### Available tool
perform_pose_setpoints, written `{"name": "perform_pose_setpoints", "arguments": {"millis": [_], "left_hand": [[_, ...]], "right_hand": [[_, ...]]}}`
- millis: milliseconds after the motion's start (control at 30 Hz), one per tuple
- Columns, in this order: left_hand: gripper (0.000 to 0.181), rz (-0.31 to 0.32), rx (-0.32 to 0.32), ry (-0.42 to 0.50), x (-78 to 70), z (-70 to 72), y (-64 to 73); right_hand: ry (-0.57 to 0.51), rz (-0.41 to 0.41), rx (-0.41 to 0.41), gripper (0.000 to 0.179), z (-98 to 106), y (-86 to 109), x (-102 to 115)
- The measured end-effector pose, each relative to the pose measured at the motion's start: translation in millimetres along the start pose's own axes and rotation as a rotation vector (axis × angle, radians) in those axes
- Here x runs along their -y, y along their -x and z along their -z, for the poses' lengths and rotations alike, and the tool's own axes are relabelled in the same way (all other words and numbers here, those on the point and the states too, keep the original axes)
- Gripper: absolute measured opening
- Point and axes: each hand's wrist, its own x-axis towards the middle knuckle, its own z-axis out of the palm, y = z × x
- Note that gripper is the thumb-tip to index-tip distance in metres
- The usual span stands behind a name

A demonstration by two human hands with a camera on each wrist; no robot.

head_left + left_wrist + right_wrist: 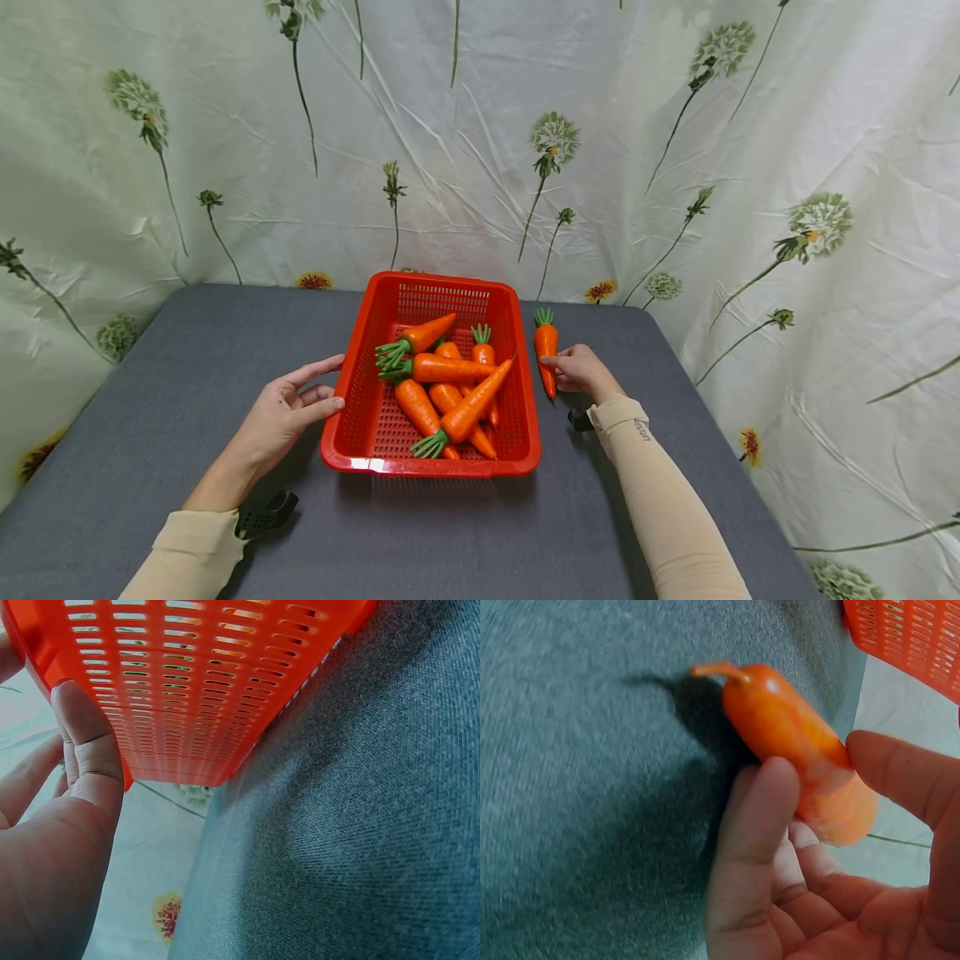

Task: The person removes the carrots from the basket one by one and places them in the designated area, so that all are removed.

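A red plastic basket [431, 468] with slotted walls stands mid-table, holding several orange carrots [467, 408] with green tops. My left hand [288, 414] is at the basket's left rim, its fingers fairly straight and spread. In the left wrist view the thumb [84, 724] touches the slotted basket [187, 682] near its rim. To the right of the basket, my right hand [581, 371] pinches a single carrot [547, 340] between thumb and fingers. That carrot's green top points away from me. The right wrist view shows its thin root tip and body [769, 712] close to the cloth.
Grey cloth covers the table [247, 350]. Behind and at the sides hangs a pale curtain [465, 167] printed with dandelions. A black strap piece [266, 514] sits at the left wrist, another [579, 419] at the right.
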Motion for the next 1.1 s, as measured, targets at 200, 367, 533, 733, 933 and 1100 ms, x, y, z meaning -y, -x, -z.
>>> {"name": "perform_pose_setpoints", "arguments": {"millis": [200, 367, 533, 733, 933, 1100], "left_hand": [[0.065, 0.005, 0.000, -0.001, -0.6, -0.2, -0.1], [0.065, 0.004, 0.003, 0.006, -0.5, 0.4, 0.1], [0.064, 0.003, 0.005, 0.000, -0.5, 0.8, 0.5], [0.065, 0.007, 0.002, -0.011, -0.9, 0.8, 0.9], [0.065, 0.011, -0.005, -0.020, -0.7, 0.4, 0.6], [0.065, 0.011, -0.004, -0.019, -0.5, 0.5, 0.7]], "right_hand": [[0.010, -0.003, 0.029, 0.046, 3.5, -1.6, -1.4], [0.022, -0.007, 0.038, 0.047, 4.4, -2.2, -0.8], [0.037, -0.006, 0.046, 0.045, 4.8, -3.9, -1.7], [0.040, -0.001, 0.060, 0.041, 5.1, -3.2, -1.3], [0.051, 0.003, 0.057, 0.039, 7.1, 0.7, 1.0], [0.070, 0.017, 0.058, 0.040, 8.6, 1.9, 0.9]]}}
